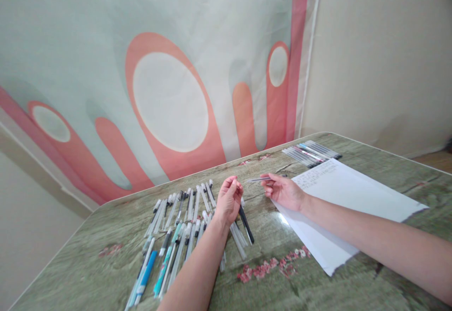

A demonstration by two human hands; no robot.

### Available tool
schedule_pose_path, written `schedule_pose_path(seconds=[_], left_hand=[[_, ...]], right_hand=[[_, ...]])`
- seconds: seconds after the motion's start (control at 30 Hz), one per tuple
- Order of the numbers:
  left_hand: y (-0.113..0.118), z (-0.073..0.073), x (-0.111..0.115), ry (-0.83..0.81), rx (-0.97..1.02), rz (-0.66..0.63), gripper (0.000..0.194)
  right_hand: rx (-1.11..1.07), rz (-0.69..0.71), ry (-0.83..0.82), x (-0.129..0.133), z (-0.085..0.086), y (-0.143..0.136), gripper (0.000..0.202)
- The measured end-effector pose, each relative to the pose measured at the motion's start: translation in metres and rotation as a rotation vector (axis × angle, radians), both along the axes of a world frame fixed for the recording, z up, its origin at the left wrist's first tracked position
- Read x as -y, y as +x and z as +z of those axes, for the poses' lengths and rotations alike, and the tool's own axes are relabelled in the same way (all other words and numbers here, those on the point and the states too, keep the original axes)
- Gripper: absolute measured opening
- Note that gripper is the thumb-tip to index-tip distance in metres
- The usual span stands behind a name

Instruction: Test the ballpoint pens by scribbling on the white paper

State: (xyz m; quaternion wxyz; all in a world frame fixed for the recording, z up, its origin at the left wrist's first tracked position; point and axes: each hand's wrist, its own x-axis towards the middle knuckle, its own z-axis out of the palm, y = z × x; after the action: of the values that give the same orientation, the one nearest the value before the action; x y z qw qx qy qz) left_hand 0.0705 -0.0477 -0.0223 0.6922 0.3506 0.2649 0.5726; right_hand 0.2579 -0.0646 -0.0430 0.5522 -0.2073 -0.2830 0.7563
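My right hand point(284, 192) pinches a thin clear pen refill point(263, 178), its tip pointing left, above the left edge of a white sheet point(346, 202) with handwriting at its top. To the left, my left hand point(229, 199) is raised with thumb and fingertips pressed together; whatever they hold, if anything, is too small to name. Under and beside that hand lie clear pen barrels point(238, 240) and a black pen point(246, 225). Rows of clear pens with caps point(190, 203) spread to its left, with a blue pen point(146, 272) and a turquoise pen point(164, 269) nearer me.
Several thin pens or refills point(310, 153) lie side by side beyond the sheet. The green marbled table point(106, 226) has pink flower prints. Behind its far edge hangs a cloth point(219, 33) with coral shapes, beside a plain wall point(381, 56).
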Motion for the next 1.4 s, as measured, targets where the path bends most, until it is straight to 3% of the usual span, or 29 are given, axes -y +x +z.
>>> schedule_pose_path(seconds=[0.33,0.53,1.4], left_hand=[[0.0042,-0.0064,0.0014,0.219,-0.386,0.169,0.02],[0.004,-0.0053,0.0039,0.309,-0.514,0.192,0.015],[0.0053,-0.0049,0.0049,0.317,-0.513,0.155,0.015]], right_hand=[[0.092,-0.034,0.031,-0.0019,-0.0042,-0.0036,0.017],[0.149,-0.041,0.074,-0.0007,-0.0025,-0.0056,0.018],[0.194,-0.041,0.118,0.0003,-0.0019,-0.0065,0.019]])
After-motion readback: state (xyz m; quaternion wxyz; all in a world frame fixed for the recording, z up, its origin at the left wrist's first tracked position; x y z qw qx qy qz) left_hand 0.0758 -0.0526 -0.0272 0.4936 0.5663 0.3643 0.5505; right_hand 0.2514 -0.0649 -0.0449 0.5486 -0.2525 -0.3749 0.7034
